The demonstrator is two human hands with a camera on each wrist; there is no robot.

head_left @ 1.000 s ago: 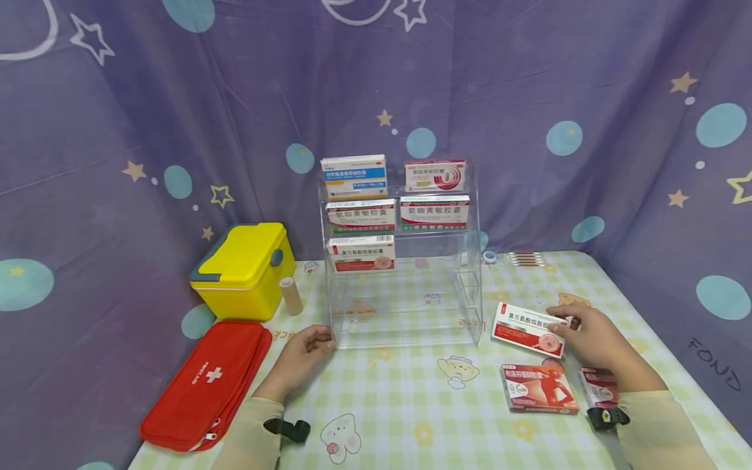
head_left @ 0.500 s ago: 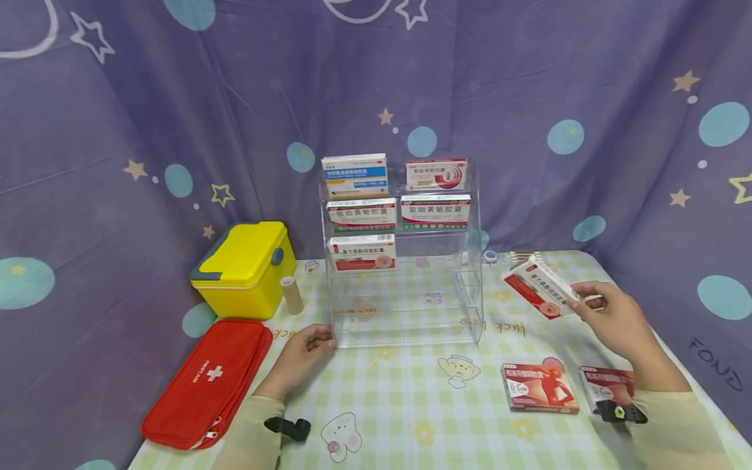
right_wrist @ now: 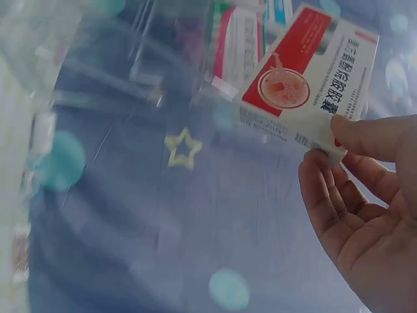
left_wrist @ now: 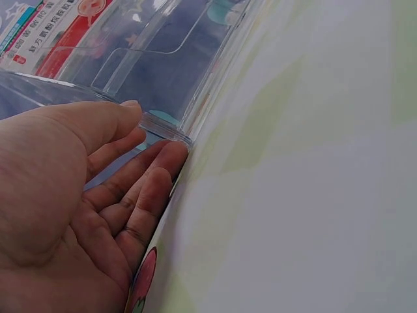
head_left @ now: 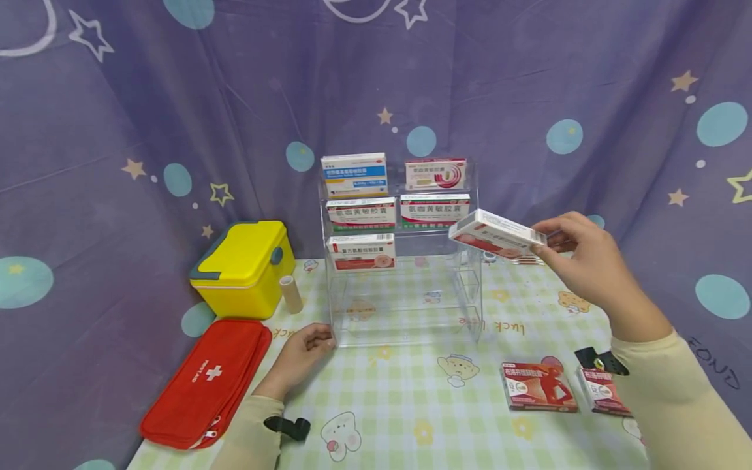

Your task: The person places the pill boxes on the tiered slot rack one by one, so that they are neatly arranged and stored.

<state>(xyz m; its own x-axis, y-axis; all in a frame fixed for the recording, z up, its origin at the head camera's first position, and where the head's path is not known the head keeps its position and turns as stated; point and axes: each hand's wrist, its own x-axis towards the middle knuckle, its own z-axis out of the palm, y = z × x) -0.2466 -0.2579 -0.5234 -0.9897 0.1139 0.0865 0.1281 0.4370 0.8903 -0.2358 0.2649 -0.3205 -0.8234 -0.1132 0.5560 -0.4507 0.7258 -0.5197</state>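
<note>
Our right hand [head_left: 587, 261] pinches a white-and-red medicine box [head_left: 496, 234] in the air right of the clear rack [head_left: 470, 307]; our left hand [head_left: 302, 356] rests relaxed against its near-left corner.

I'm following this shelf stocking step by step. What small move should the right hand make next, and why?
Probably carry the held box leftward into the open slot of the clear rack, beside its matching box. The right hand pinches it level at the rack's right edge, while the left hand rests against the base.
</note>
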